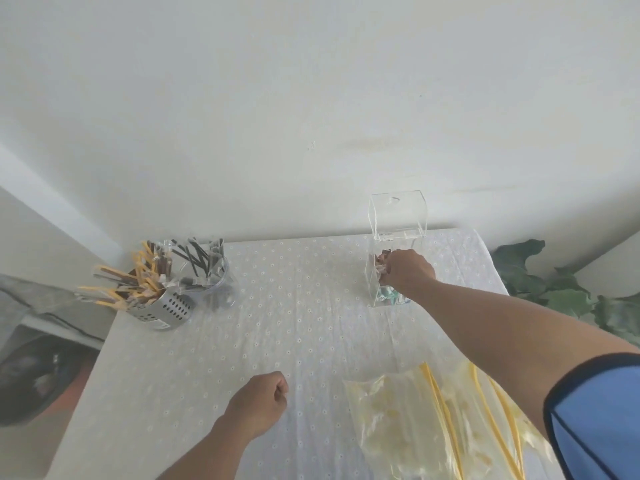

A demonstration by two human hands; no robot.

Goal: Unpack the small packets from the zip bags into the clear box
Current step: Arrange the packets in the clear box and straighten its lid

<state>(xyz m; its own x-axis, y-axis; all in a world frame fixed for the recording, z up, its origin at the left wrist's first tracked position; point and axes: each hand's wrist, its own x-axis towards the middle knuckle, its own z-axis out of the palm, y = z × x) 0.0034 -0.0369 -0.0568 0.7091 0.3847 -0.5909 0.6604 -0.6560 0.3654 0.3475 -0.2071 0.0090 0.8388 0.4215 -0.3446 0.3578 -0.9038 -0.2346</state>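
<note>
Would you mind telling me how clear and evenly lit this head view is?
Head view: hazy, washed out, soft flat light with faint shadows; wide-angle bending at the edges; the sticks at left smear with blur; the clear box is low in contrast, its packets indistinct.

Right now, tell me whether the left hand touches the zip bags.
Apart. The head view shows bare tablecloth between the left hand and the zip bags.

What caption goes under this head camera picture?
Right hand puts small packets into the clear box.
</note>
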